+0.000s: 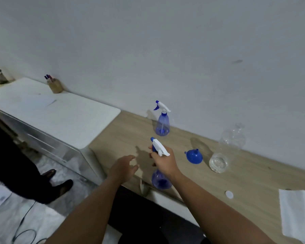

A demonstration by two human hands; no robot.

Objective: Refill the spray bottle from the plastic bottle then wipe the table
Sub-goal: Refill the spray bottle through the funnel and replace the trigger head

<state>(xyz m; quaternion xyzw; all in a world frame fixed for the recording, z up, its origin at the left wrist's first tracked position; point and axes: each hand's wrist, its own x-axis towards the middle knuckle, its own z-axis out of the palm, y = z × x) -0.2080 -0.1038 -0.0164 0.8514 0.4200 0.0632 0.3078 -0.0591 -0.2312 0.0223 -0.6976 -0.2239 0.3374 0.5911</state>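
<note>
My right hand (163,160) grips the neck of a blue spray bottle (161,179) with a white trigger head, held over the front edge of the wooden table (245,175). My left hand (124,167) hovers just left of it, fingers spread, holding nothing. A second blue spray bottle (162,120) stands upright by the wall. A blue funnel (194,156) lies on the table to the right. Beside it a clear plastic bottle (225,150) with water in its base leans toward the wall, uncapped. Its white cap (229,194) lies near a white paper towel (298,213) at the right.
A white table (60,113) adjoins on the left, carrying a sheet of paper (40,101) and a cup of pens (55,85). Another person's dark legs and shoes (60,187) stand on the floor at the left. A cable (23,226) lies on the floor.
</note>
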